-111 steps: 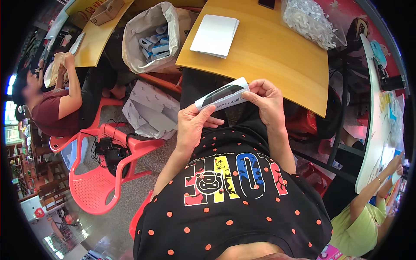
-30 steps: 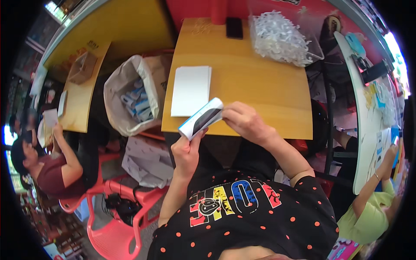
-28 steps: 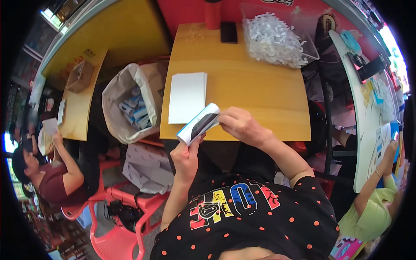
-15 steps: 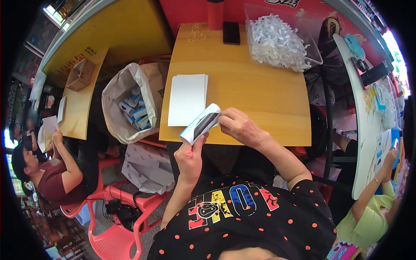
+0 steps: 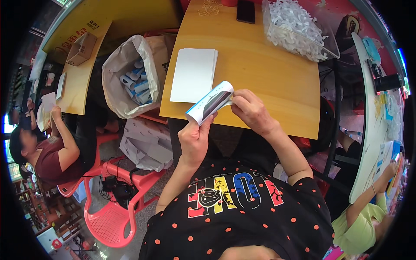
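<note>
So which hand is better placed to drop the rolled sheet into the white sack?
Probably the left hand: it grips the rolled sheet near its lower end and is nearer the white sack. The right hand pinches the sheet's edge farther away.

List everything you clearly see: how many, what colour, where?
Curled sheet: 1, white, blue and dark, both hands
Front table: 1, yellow, ahead
Paper stack: 1, white, front table
Phone: 1, black, far end
Bin: 1, clear, table's far right
Pieces: many, white, in bin
Sack: 1, cream, left
Rolls: several, white-blue, in sack
Nearest chair: 1, coral, lower left
Box: 1, brown, upper left
Side tables: 2, yellow left, white right
Other people: 2+, maroon and green tops, sides
Left hand: 1, bare, sheet's lower end
Right hand: 1, bare, sheet's right edge
</note>
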`<action>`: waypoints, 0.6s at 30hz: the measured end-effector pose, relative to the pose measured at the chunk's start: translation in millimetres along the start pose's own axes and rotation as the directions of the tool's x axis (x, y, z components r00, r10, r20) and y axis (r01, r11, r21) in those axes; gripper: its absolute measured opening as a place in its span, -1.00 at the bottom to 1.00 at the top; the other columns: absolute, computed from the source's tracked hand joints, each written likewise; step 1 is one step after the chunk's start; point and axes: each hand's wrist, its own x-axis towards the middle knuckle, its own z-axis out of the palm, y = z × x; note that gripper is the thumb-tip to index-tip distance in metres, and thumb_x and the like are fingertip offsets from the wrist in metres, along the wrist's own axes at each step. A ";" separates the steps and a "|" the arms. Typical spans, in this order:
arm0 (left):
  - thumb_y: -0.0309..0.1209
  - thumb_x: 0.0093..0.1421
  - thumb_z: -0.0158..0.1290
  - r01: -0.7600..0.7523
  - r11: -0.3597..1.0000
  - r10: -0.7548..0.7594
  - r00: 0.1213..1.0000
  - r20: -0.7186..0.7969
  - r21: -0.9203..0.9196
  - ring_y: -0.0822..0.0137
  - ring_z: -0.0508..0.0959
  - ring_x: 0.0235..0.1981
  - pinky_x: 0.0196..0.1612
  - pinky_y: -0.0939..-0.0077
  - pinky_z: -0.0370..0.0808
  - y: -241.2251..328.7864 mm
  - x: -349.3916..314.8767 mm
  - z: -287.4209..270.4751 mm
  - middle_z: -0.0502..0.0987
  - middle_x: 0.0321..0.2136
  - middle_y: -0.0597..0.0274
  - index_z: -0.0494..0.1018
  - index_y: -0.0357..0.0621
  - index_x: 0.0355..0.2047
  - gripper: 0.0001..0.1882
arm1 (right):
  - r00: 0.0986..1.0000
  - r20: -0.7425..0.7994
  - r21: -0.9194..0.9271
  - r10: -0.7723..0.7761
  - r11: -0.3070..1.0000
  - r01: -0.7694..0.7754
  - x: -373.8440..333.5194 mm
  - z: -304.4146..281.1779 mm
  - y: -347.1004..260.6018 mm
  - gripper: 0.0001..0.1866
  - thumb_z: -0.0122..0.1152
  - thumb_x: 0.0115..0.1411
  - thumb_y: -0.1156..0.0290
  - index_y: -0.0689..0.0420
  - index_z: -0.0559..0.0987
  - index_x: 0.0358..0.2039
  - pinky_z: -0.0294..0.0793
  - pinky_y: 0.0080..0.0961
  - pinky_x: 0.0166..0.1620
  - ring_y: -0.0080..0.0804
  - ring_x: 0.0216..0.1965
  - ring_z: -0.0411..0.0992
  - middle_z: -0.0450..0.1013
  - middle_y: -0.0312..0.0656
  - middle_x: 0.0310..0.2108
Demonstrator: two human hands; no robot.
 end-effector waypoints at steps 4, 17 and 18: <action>-0.53 0.22 0.04 -0.040 0.999 0.040 0.999 0.008 0.024 0.37 0.63 -0.35 -0.29 0.56 0.52 -4.2 -2.6 -0.8 0.62 -0.35 0.05 0.48 -0.35 -0.12 -0.77 | 0.998 0.001 0.004 0.064 0.998 -0.064 -6.0 1.5 0.6 -0.80 0.26 -0.07 0.64 0.21 0.40 -0.46 0.43 -0.42 -0.34 -0.20 -0.43 0.41 0.38 -0.12 -0.42; -0.57 0.13 0.11 -0.297 0.906 0.272 0.954 0.124 0.301 0.18 0.61 -0.40 -0.37 0.47 0.51 -4.7 -1.2 -18.2 0.59 -0.40 0.01 0.52 -0.35 -0.23 -0.82 | 0.721 0.365 0.422 0.589 0.585 -0.692 -0.9 -30.9 9.4 -0.80 0.21 0.15 0.38 0.28 0.60 -0.34 0.38 -0.67 -0.31 -0.68 -0.42 0.38 0.49 -0.33 -0.49; -0.55 0.11 0.14 -0.350 0.873 0.323 0.937 0.134 0.339 0.07 0.60 -0.46 -0.43 0.43 0.50 -4.0 0.2 -19.2 0.57 -0.43 -0.03 0.52 -0.31 -0.25 -0.82 | 0.729 0.378 0.430 0.571 0.589 -0.684 0.8 -31.8 8.7 -0.80 0.21 0.15 0.39 0.28 0.60 -0.34 0.39 -0.66 -0.30 -0.67 -0.41 0.39 0.50 -0.32 -0.48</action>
